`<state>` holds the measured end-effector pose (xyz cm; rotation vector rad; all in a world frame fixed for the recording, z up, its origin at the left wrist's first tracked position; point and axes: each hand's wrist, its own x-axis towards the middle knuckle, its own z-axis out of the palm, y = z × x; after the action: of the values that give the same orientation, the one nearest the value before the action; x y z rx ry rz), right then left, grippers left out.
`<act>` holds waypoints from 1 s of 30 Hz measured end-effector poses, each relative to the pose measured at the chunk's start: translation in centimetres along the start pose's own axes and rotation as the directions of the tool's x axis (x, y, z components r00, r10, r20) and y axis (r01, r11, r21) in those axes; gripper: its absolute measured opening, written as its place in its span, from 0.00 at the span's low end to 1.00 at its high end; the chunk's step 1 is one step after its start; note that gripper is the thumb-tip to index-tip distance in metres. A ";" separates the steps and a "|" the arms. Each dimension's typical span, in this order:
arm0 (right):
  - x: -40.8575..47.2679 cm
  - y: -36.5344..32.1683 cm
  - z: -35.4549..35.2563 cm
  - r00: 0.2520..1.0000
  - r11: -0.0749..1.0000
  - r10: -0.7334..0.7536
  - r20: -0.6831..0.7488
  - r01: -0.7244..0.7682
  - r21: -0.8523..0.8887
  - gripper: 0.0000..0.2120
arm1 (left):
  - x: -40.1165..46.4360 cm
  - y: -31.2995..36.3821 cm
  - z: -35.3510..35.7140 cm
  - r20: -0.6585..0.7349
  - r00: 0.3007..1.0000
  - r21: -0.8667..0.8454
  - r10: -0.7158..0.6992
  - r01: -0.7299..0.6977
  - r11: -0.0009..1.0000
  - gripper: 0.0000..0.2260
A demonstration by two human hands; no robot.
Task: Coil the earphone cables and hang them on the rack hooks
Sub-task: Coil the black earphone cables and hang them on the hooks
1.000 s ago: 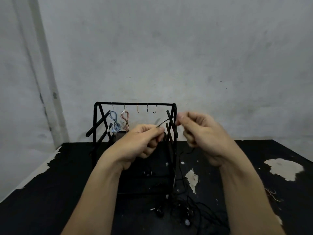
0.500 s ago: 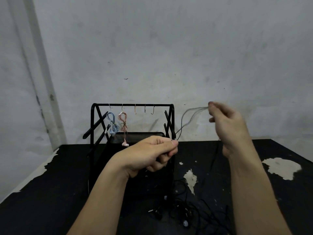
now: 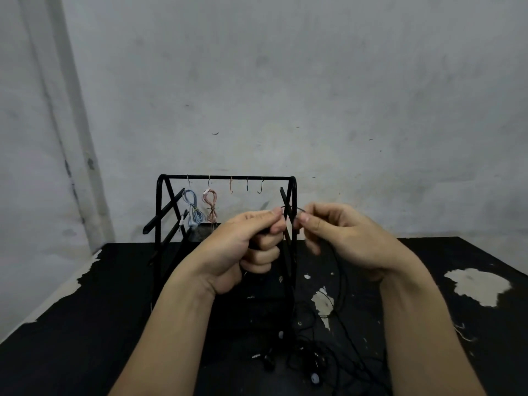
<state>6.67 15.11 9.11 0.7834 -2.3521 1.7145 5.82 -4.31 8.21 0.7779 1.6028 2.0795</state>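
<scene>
Right hand (image 3: 340, 238) returned, black cable (image 3: 341, 281) between hands

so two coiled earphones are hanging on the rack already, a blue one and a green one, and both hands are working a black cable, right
Not quite. The head view shows the blue coil hanging beside a pink coil, not a green one. Left hand and right hand do both pinch the black cable.

I see a matt black metal rack (image 3: 225, 177) with thin wire hooks (image 3: 260, 186). Beneath it, the table (image 3: 85, 324) wears matt black paint, chipped rough. Behind the rack, the wall (image 3: 285, 81) looks like rough plaster.
</scene>
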 end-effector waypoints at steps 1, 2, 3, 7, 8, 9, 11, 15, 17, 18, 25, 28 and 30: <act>0.2 0.1 0.1 0.999 0.999 -0.009 -0.052 0.012 0.053 0.11 | 0.0 0.0 0.1 0.000 1.000 -0.014 -0.012 0.012 1.000 0.14; 0.3 0.2 0.3 0.995 0.995 -0.012 -0.101 0.022 0.099 0.10 | 0.0 0.0 0.3 0.013 0.999 -0.022 -0.037 0.038 0.999 0.14; 0.5 0.2 0.6 0.990 0.991 -0.013 -0.139 0.031 0.130 0.09 | 0.0 -0.2 0.6 0.041 0.997 -0.023 -0.072 0.073 0.997 0.14; 1.1 0.4 1.7 0.988 0.987 -0.010 -0.153 0.034 0.155 0.08 | -0.1 -0.7 2.1 0.212 0.964 -0.009 -0.162 0.168 0.986 0.15; 1.1 0.6 1.9 0.991 0.984 -0.010 -0.135 0.033 0.174 0.08 | 0.0 -0.7 2.2 0.233 0.960 -0.040 -0.152 0.166 0.985 0.16; 1.1 0.8 2.0 0.993 0.979 -0.002 -0.120 0.026 0.201 0.08 | 0.0 -0.6 2.2 0.242 0.961 -0.080 -0.135 0.158 0.984 0.16; 1.2 1.2 2.0 0.995 0.972 0.030 -0.090 -0.008 0.236 0.11 | 0.1 -0.2 2.0 0.231 0.969 -0.170 -0.089 0.130 0.977 0.15; 1.4 2.1 2.5 0.994 0.982 0.107 0.033 -0.111 0.151 0.13 | -0.2 0.7 1.7 0.034 0.999 -0.284 -0.035 0.044 0.958 0.11; 1.2 2.2 2.9 0.981 0.982 0.157 0.110 -0.167 0.086 0.14 | -0.3 1.2 1.5 -0.069 0.998 -0.320 -0.001 -0.021 0.947 0.12; 1.0 2.1 3.2 0.975 0.983 0.180 0.132 -0.184 0.014 0.16 | -0.3 1.4 1.3 -0.103 0.995 -0.342 0.015 -0.049 0.939 0.14; 0.6 1.7 5.5 0.841 0.915 0.324 0.433 -0.162 -0.369 0.15 | 0.0 1.7 -0.6 -0.190 0.977 -0.382 0.095 -0.162 0.910 0.19; 0.3 1.4 6.4 0.753 0.899 0.377 0.540 -0.157 -0.409 0.16 | 0.5 1.4 -1.1 -0.270 0.954 -0.327 0.133 -0.220 0.919 0.18; 0.0 1.0 6.6 0.711 0.890 0.398 0.579 -0.144 -0.433 0.16 | 0.9 1.0 -1.5 -0.339 0.928 -0.281 0.153 -0.255 0.925 0.18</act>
<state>7.45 9.27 5.95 1.1531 -3.2837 1.1036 4.18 -5.17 9.08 0.5416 1.3147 2.6424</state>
